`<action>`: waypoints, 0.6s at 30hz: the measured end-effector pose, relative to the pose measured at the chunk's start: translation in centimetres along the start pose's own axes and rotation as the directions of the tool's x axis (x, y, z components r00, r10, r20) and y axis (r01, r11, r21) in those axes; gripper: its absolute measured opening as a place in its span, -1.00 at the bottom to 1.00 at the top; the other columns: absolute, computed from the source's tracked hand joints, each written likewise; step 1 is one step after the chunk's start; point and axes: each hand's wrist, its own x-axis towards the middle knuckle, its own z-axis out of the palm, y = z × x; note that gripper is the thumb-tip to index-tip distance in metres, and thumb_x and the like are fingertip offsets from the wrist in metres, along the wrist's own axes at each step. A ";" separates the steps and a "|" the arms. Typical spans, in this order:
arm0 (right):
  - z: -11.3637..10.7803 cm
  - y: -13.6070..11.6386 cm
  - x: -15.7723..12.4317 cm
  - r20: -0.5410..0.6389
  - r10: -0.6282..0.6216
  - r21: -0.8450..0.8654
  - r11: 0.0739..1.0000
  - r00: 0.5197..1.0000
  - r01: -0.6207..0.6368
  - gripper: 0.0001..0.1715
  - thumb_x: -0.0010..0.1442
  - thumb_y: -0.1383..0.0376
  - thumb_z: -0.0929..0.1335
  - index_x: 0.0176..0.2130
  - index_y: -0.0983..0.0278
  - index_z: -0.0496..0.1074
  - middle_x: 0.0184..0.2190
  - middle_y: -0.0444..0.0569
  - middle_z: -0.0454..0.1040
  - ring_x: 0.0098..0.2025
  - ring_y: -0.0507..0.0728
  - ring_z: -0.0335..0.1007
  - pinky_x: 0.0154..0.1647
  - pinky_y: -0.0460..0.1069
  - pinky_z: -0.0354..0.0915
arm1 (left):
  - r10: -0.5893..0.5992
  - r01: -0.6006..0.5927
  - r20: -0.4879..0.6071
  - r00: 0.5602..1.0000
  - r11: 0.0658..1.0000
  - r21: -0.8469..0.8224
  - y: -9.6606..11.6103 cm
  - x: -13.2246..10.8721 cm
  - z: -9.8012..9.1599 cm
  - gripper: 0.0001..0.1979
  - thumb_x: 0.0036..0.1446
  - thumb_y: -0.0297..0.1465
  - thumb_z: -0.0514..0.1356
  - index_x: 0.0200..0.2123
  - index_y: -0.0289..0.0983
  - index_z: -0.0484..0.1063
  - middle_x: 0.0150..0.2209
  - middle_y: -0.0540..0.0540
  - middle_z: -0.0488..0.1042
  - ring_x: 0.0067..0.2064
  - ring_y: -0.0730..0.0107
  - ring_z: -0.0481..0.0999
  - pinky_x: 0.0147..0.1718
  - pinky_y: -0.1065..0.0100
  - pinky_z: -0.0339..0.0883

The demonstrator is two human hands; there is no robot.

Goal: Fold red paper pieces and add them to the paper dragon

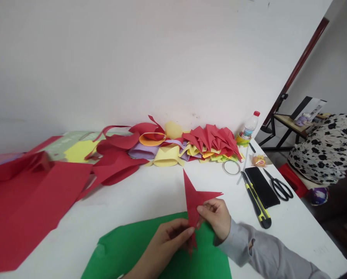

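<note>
A folded red paper star [192,199] with long pointed tips is held up between my two hands, over a green sheet of paper [132,236]. My left hand [173,238] pinches its lower part between thumb and fingers. On the right side, my right hand [215,217] grips the star near its middle, thumb on the front face. One tip points up and another points right. The fingers behind the paper are partly hidden.
Red paper sheets [30,209] cover the left side. Folded red paper pieces [211,137] and rolled coloured paper [167,155] lie along the wall. To the right are a tape roll [231,167], utility knife [256,199], black phone [263,188], scissors [279,186] and bottle [250,126].
</note>
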 end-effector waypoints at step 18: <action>0.2 -0.5 0.0 0.004 0.030 -0.062 0.998 1.000 -0.030 -0.50 -0.24 -0.02 0.55 -0.55 0.29 0.39 -0.74 -0.21 0.40 -0.70 -0.02 0.27 -0.65 -0.11 0.22 | -0.031 0.021 0.125 0.992 0.996 0.082 0.4 0.1 0.1 -0.58 -0.07 -0.04 0.30 -0.58 -0.32 0.47 -0.64 -0.02 0.47 -0.62 0.46 0.37 -0.57 0.40 0.27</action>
